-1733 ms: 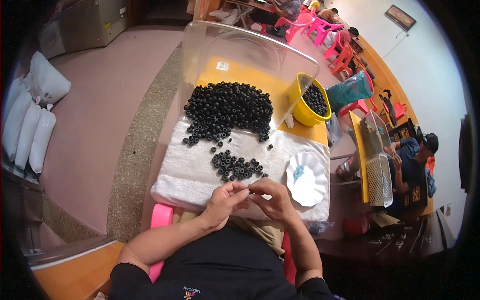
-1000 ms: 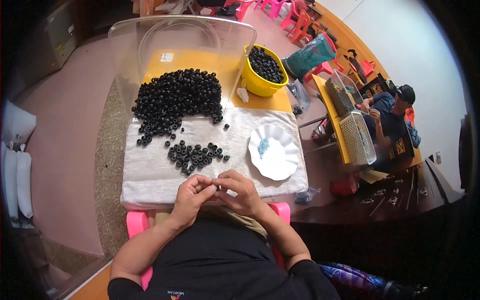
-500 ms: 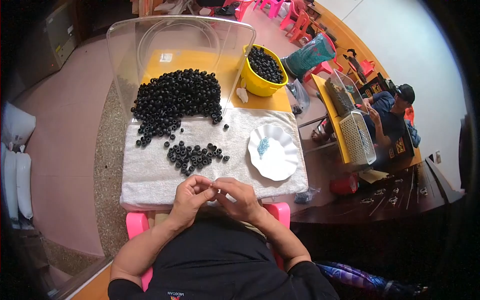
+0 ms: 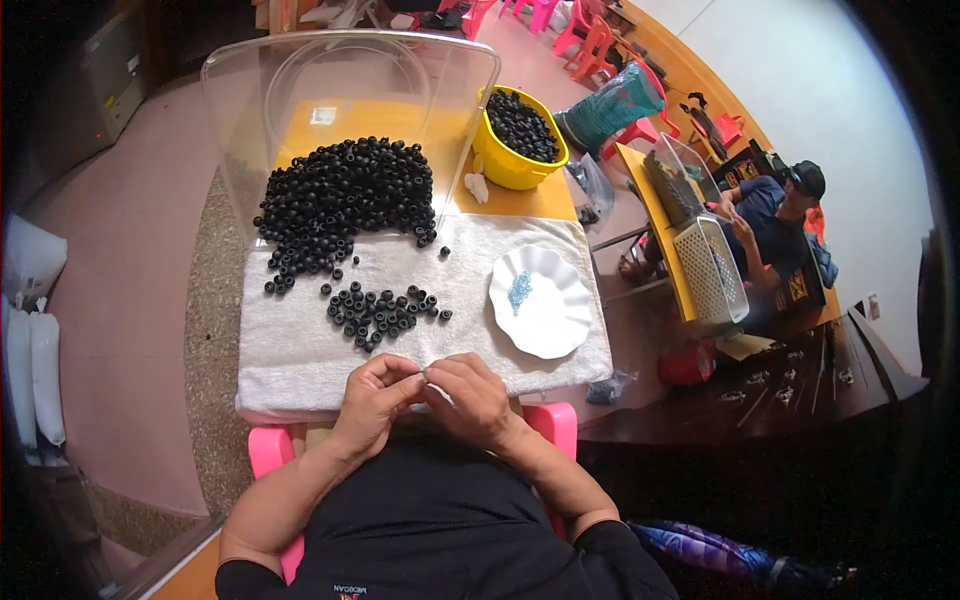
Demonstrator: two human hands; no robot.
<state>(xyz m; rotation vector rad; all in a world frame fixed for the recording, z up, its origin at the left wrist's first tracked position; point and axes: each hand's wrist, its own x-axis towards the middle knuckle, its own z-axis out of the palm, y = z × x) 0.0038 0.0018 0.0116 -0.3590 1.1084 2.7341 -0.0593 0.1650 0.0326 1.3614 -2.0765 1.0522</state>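
Lying on the white towel (image 4: 290, 352), just beyond the hands, is a small loose cluster of black beads (image 4: 378, 316), many with their holes showing. Nearer the lap, the left hand (image 4: 366, 405) and the right hand (image 4: 478, 402) meet at the tips, each with thumb and forefinger drawn into a close pinch. Whatever sits between them is too small and covered for me to make out, so I cannot tell whether either has hold of a bead.

By my reckoning the work is far from over: the cluster looks like a portion set apart, and a much bigger heap (image 4: 345, 190) lies behind it. That heap covers the near part of a clear bin (image 4: 350, 75) and spreads past its edge onto the towel.

To the right on the towel sits a white scalloped dish (image 4: 558, 318), mostly bare, with a patch of tiny pale blue bits (image 4: 519, 293); a modest supply seems left. Beyond it, on the yellow table (image 4: 545, 204), a yellow bucket (image 4: 517, 174) is full of black pieces much like the beads; whether those are done or waiting I can't judge.

Farther right, a co-worker (image 4: 775, 215) sits beside a white perforated basket (image 4: 712, 272), its contents unclear from here.
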